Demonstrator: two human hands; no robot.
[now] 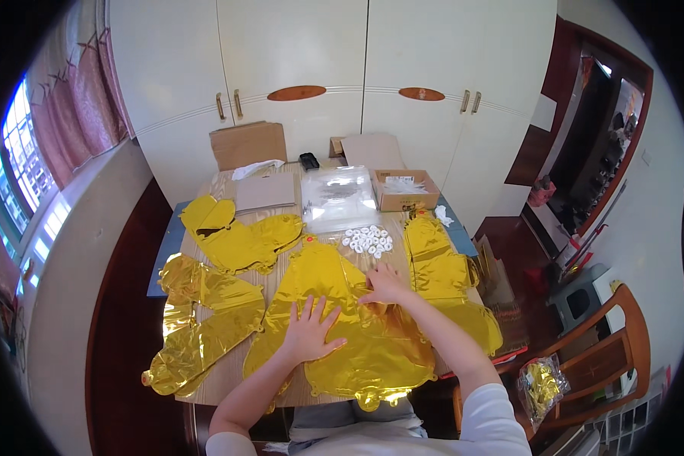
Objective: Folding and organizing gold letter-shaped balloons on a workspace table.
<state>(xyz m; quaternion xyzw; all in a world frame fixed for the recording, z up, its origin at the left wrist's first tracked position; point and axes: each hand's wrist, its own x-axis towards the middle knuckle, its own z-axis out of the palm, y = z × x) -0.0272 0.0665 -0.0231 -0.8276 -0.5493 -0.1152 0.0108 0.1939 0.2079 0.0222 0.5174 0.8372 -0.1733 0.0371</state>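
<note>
Two hands are pressing a gold foil balloon flat on the bench.

The left hand (309,332) is lying open, fingers spread, palm down on the foil balloon (357,334), gripping nothing; the right hand (386,285) is curling its grip over the foil's upper edge, though whether it is pinching is unclear. The balloon is lying mid-bench, long axis running away from the person, tail overhanging the near edge. Hard pressing risks creasing or tearing foil; the white rings (368,240) just beyond risk being scattered.
</note>
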